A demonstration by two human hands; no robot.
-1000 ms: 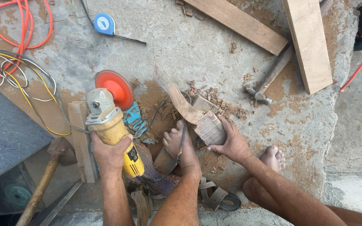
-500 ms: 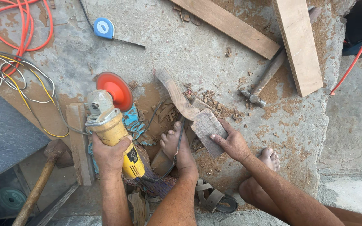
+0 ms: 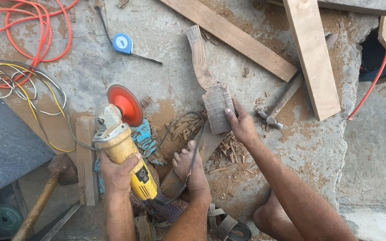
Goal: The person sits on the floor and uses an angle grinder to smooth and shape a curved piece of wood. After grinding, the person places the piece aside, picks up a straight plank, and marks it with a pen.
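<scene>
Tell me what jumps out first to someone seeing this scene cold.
The yellow angle grinder with its red disc, gripped in the left hand at lower left, draws the eye first. Just right of it, the right hand rests on a curved piece of wood lying on the dusty concrete floor, with a bare foot planted between the two hands. An orange cable loops at top left.

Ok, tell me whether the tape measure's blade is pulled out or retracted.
Pulled out: a thin dark blade runs from the blue tape measure rightward and lies flat on the concrete floor.
</scene>
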